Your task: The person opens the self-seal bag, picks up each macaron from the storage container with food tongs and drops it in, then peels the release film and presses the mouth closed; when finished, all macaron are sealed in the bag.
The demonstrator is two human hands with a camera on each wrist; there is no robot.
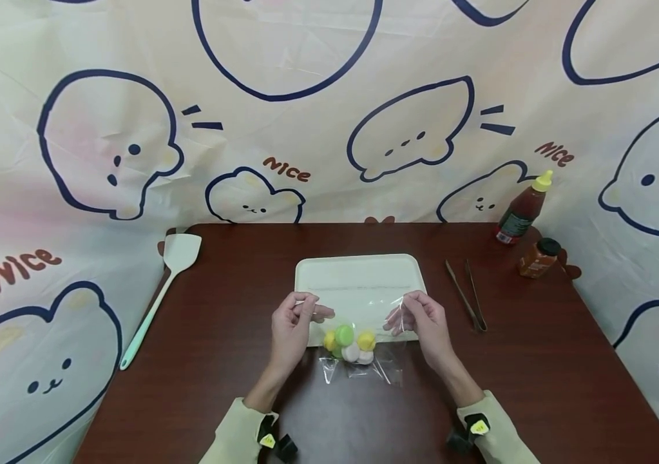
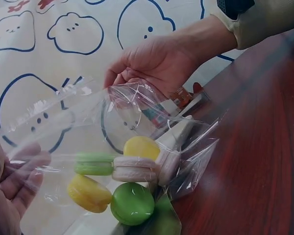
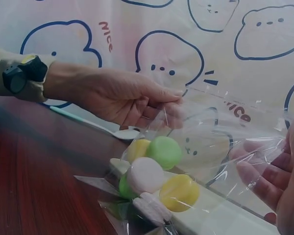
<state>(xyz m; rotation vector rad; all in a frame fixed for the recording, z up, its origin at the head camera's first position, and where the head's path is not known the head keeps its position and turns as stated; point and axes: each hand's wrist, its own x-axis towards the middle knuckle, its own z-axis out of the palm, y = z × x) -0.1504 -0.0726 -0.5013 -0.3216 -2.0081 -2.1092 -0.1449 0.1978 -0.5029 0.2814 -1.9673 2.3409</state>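
Note:
Both hands hold the top of a clear plastic bag (image 1: 388, 370) stretched between them. My left hand (image 1: 294, 328) pinches one upper corner between thumb and fingers. My right hand (image 1: 429, 327) pinches the opposite corner, with its fingers seen through the film. Several macarons lie at the bottom of the bag: a green macaron (image 2: 132, 204), a yellow macaron (image 3: 179, 193), a pale pink macaron (image 3: 145, 175) and others. The bag hangs in front of the near edge of a white rectangular tray (image 1: 358, 274), partly hiding it.
A spatula (image 1: 161, 296) with a pale green handle lies along the table's left edge. Metal tongs (image 1: 471, 303) lie right of the tray. A red sauce bottle (image 1: 519, 216) with a yellow cap and a black-lidded spice jar (image 1: 538, 258) stand at the back right.

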